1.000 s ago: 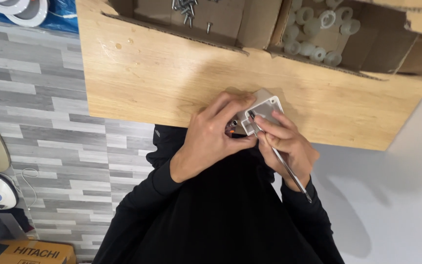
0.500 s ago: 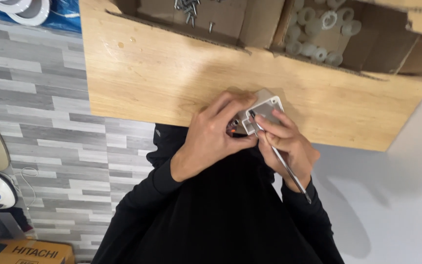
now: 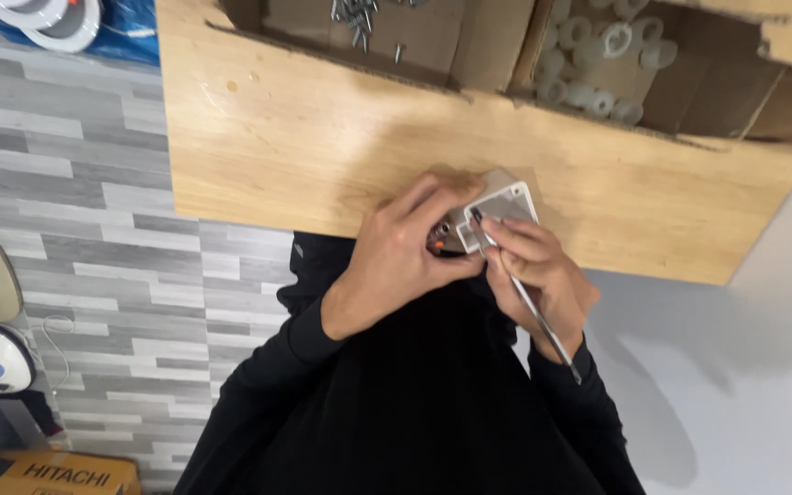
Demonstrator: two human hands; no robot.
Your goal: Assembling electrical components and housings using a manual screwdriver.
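1. The left hand [image 3: 405,252] grips a small grey square box [image 3: 499,209] at the near edge of the wooden table [image 3: 295,147]
2. The right hand [image 3: 538,270] pinches a thin metal tool [image 3: 543,330], its tip on the box
3. Beyond, a cardboard box [image 3: 469,41] holds screws [image 3: 355,14] and white rings [image 3: 598,46]

Right hand [image 3: 543,275] shifted slightly; tool [image 3: 524,293] angle steeper

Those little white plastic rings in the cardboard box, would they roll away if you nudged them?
Probably. The white plastic rings look round and small, so one on edge may roll, though the cardboard box walls should stop it. They seem light and stiff, likely easy to scatter. Lying flat, they would probably slide rather than roll.
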